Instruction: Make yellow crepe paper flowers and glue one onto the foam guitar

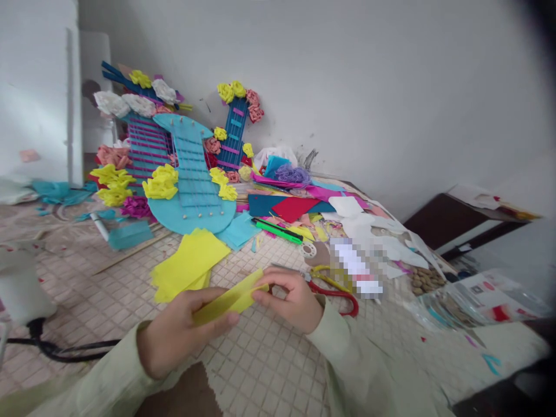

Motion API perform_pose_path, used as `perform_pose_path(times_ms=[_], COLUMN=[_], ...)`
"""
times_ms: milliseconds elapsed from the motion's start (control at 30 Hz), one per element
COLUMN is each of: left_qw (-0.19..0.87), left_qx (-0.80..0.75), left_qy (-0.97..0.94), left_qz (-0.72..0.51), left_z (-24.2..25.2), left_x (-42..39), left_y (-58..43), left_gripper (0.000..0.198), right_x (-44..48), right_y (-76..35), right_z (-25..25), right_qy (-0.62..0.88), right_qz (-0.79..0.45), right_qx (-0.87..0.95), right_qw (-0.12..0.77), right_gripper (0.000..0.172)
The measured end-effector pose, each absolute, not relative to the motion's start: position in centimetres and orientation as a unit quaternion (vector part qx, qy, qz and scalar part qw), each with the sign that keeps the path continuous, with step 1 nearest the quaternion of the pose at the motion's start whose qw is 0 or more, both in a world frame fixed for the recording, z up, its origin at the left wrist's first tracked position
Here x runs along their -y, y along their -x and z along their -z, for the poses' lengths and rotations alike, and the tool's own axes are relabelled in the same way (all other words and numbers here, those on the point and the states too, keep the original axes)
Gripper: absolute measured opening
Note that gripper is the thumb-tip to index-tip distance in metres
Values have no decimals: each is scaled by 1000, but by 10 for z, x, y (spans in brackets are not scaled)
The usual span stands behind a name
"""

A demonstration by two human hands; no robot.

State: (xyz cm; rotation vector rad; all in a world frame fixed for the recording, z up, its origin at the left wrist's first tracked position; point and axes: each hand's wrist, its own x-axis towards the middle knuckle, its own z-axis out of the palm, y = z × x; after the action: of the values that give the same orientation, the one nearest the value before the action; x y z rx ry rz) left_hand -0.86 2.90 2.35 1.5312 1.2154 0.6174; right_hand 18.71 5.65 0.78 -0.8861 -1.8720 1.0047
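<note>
A folded strip of yellow felt (230,298) is held between both hands above the checked tablecloth (260,359). My left hand (178,333) pinches its near end with thumb over the strip. My right hand (291,298) pinches the far end with fingertips closed on it. Just behind the strip lies a stack of yellow felt sheets (189,263). Red-handled scissors (336,292) and yellow-handled scissors (325,273) lie right of my right hand.
Blue craft pieces decorated with felt flowers (186,174) lean against the wall. Coloured felt scraps (299,205), green pens (278,230) and white cut-outs (369,229) crowd the back right. A white appliance (19,284) with black cable (56,350) stands left. Plastic bags (460,301) lie right.
</note>
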Motion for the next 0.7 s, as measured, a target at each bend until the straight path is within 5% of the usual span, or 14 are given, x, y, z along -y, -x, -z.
perform_pose_path(times_ms=[267,433,700], left_qw=[568,553,578], left_qx=[-470,-491,-506], left_qy=[-641,-621,-589], left_qz=[-213,-260,-251], left_z=[-12,-14,-17], left_x=[-28,-30,-27], left_y=[9,6,4], left_gripper=[30,23,23], right_x=[-53,-53,-52], right_y=[-185,-182,-184], right_z=[-1,-4,-10], right_qy=[410,429,448], right_qz=[-552,-577,-545], right_qx=[594,551,565], right_qw=[418,423,428], right_gripper=[42,22,24])
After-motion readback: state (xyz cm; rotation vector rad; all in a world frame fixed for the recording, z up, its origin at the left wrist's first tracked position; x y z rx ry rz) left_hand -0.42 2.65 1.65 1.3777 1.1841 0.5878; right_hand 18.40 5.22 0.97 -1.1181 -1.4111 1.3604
